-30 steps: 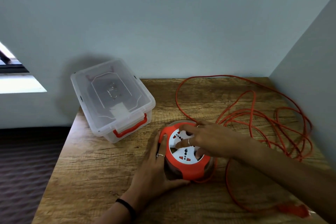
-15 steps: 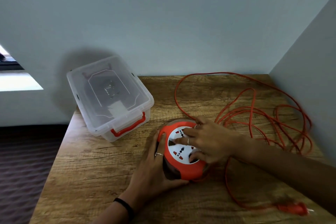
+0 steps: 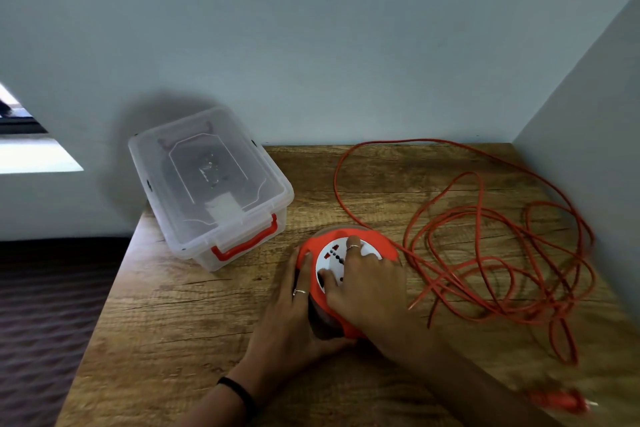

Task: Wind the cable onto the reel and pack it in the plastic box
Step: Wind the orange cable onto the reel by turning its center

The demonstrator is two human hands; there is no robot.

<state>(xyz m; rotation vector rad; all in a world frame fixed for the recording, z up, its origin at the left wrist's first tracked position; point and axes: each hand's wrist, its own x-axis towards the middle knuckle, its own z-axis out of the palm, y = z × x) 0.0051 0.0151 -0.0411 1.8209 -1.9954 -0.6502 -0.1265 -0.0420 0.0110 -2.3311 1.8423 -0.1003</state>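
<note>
On the tabletop, lower centre of the frame:

Reel: round, orange rim, white socket face, lying flat. Likely rigid plastic with some weight; best steadied at the rim.

Left hand: fingers curved round the reel's left edge, holding it in place.

Right hand: laid on the socket face, fingers bent and pressing into it, seemingly to turn it.

Cable: thin, orange, in loose tangled loops at centre right, one strand running to the reel. Limp and light by the look of it; loops may snag, so feed it slack.

Plug: lower right, blurred, lying free.

Box: clear plastic, lid on, orange handle, left of centre, apart from the reel. Probably light; lift by the handle.
</note>
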